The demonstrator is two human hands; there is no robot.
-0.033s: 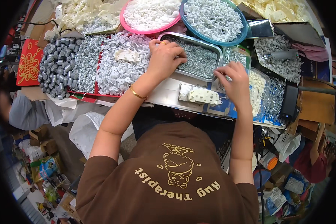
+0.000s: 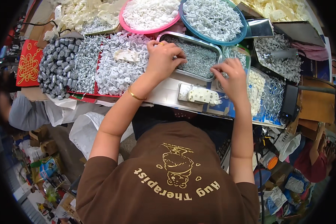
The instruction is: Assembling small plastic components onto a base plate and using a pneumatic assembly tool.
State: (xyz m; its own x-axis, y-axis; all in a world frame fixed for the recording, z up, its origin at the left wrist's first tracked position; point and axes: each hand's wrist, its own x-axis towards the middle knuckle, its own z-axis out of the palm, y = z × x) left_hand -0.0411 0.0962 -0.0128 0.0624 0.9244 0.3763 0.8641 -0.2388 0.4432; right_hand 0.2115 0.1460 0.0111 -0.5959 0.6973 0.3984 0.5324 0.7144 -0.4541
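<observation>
A metal tray (image 2: 217, 56) holds a heap of small metal pins or screws (image 2: 198, 58). My left hand (image 2: 162, 59) is over its left end, fingers curled together and thumb toward the pins; a small greyish bit shows at the fingertips, too small to name. At the tray's right rim my right hand (image 2: 232, 76) has thumb and forefinger brought close in a pinch, and whatever they hold cannot be made out. Between the hands and the bench's front edge lies a cream plastic part (image 2: 203, 96) on a metal block, with a small metal piece at its right end.
Pink (image 2: 121, 20) and blue (image 2: 245, 31) basins of white plastic pieces stand behind. Left are grey cylinders (image 2: 58, 67), metal pieces (image 2: 86, 63) and white discs (image 2: 119, 76). Right are a cream-bits container (image 2: 256, 91), metal parts (image 2: 274, 100) and a black device (image 2: 290, 104).
My right hand has shifted slightly left, its fingertips closer over the tray's right rim. My left hand stays almost where it was.
</observation>
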